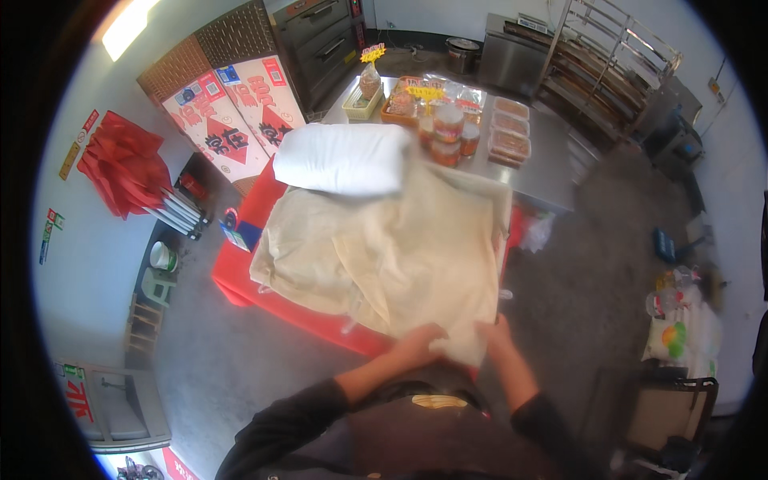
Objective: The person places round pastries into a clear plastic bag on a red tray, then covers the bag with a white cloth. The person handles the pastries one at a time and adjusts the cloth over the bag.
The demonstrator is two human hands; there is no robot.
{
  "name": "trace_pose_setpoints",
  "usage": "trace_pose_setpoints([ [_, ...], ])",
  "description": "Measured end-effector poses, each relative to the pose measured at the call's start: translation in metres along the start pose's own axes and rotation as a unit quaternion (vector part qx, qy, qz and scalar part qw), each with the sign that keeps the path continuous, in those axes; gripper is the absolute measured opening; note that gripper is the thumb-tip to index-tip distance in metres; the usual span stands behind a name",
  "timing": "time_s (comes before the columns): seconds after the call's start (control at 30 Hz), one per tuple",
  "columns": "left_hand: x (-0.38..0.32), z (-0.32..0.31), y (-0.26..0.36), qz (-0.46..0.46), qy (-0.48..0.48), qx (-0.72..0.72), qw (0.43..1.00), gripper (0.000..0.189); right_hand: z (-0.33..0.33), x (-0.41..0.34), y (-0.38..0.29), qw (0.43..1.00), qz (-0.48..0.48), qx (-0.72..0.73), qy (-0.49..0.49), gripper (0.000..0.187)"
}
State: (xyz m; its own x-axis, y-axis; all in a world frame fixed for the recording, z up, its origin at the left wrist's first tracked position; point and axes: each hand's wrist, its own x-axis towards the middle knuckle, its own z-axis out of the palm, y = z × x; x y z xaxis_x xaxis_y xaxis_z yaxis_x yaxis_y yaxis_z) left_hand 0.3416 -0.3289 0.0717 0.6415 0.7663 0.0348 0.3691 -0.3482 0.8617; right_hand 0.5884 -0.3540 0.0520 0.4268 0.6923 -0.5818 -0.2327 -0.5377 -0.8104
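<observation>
A wide beige cloth point(420, 252) lies wrinkled over a table draped in a red tablecloth point(240, 279). At the near right corner, my left hand point(423, 343) grips the cloth's front edge, bunching it between fingers and thumb. My right hand point(493, 332) is at the same corner, its fingers closed around the cloth's right side. On the far left part of the cloth rests a folded white quilt or padded cloth point(342, 157). What lies under the beige cloth is hidden, though a pale raised rim point(483, 183) shows at its far right.
Behind stands a steel table point(543, 141) with stacked jars point(447, 135), clear food boxes point(510, 132) and a yellow basket point(363, 102). A folded red canopy point(120, 165) leans at left. A tray rack point(600, 78) stands far right; bottles point(666, 300) and sacks point(690, 336) line the right wall.
</observation>
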Motion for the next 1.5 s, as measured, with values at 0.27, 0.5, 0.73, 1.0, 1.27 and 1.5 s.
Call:
trace_pose_setpoints([
  [0.27, 0.021, -0.097, -0.069, -0.163, 0.192, 0.313, 0.916, 0.064, -0.021, -0.008, 0.019, 0.996, -0.062, -0.049, 0.042, 0.034],
  [0.5, 0.007, -0.114, -0.087, -0.187, 0.024, 0.312, 0.931, 0.081, -0.005, -0.007, -0.031, 0.973, -0.199, -0.043, 0.106, 0.041],
  [0.73, -0.013, -0.096, -0.075, -0.096, 0.080, 0.326, 0.937, 0.083, 0.019, -0.034, -0.104, 0.964, -0.050, 0.256, -0.051, 0.045],
  [1.0, 0.035, -0.105, -0.071, -0.029, 0.042, 0.312, 0.949, 0.072, 0.063, -0.052, -0.205, 0.936, -0.008, 0.283, -0.210, 0.041],
  [1.27, 0.036, -0.127, -0.071, 0.131, -0.004, 0.283, 0.950, 0.048, 0.070, -0.039, -0.241, 0.906, 0.028, 0.351, -0.235, 0.034],
  [1.5, -0.003, -0.057, -0.010, -0.123, 0.053, 0.231, 0.964, 0.053, 0.083, -0.047, -0.259, 0.913, 0.017, 0.345, -0.216, 0.034],
])
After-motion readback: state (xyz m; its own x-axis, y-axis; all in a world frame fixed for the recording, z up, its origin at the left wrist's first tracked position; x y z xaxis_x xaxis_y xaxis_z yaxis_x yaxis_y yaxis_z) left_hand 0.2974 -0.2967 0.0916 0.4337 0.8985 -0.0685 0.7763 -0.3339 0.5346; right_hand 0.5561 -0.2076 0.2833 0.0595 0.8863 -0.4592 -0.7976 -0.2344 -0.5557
